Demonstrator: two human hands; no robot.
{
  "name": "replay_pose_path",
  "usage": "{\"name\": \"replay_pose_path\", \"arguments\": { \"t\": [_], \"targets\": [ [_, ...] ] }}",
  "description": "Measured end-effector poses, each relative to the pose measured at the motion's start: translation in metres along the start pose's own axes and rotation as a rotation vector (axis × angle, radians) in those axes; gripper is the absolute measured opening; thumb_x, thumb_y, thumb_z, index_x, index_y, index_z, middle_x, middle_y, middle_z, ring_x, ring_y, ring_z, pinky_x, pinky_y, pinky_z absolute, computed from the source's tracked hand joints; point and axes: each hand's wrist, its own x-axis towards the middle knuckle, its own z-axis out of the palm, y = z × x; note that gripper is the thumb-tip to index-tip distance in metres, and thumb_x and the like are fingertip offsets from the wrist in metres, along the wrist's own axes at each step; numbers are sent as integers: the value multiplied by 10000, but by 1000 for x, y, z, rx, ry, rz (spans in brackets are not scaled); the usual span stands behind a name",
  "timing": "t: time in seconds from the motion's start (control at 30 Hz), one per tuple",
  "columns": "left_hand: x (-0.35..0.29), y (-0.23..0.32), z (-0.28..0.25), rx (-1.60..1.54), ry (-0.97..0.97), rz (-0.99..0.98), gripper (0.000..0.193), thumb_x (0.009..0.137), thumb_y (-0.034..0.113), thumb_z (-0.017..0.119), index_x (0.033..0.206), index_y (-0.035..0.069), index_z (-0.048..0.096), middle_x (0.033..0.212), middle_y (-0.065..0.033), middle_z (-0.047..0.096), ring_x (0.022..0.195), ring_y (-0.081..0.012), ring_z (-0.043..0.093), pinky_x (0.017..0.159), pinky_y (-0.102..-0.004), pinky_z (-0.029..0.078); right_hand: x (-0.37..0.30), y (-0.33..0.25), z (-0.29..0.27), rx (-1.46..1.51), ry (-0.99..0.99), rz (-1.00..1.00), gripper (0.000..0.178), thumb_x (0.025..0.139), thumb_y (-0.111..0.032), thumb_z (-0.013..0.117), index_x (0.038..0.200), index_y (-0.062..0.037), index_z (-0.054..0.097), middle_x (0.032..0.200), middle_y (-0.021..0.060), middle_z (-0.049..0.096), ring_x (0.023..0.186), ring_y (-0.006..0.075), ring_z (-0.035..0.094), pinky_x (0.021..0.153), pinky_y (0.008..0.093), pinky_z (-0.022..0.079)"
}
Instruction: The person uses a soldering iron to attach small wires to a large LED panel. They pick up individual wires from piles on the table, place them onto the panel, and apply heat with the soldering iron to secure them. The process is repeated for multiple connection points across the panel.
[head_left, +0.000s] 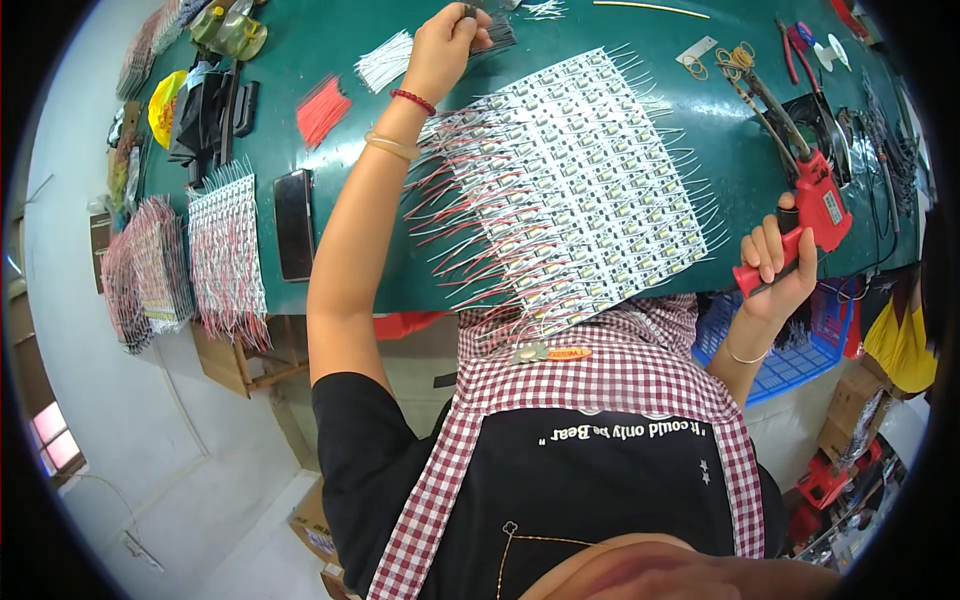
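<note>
My left hand (pixel 450 42) reaches to the far side of the table, its fingers closed at a bundle of short black wires (pixel 498 38). How many wires the fingers pinch is hidden. In my right hand (pixel 775 255) is a red soldering gun (pixel 824 205), gripped by its handle, its metal tip end pointing away to the far left. Between my arms lies a large panel of small white circuit boards (pixel 590 180) in rows. Red and white wires stick out along its left edge, and dark and light wires along its right edge.
White wires (pixel 385 62) and red wires (pixel 323 112) lie left of the panel. A black phone (pixel 294 225) rests near stacked wired panels (pixel 226 240). Coiled solder wire (pixel 738 57), pliers (pixel 790 55) and a spool (pixel 830 52) are at the far right. A blue basket (pixel 790 370) stands below the table edge.
</note>
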Motion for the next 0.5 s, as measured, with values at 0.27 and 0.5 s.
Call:
{"name": "replay_pose_path", "arguments": {
  "t": [0.27,0.5],
  "targets": [
    [-2,1,5,-38,72,66,170,953,67,402,967,-18,547,903,-103,649,837,-172,635,818,-283,508,-6,-6,-5,-13,49,-17,339,957,-223,461,1173,28,388,569,4,354,454,88,351,555,261,359],
    [-9,13,0,-299,18,-111,160,976,96,365,938,31,507,923,-107,665,906,-160,618,804,-271,489,-5,-5,-6,-5,63,-15,354,959,-241,455,1183,28,398,564,1,362,450,89,361,555,266,374]
  ]
}}
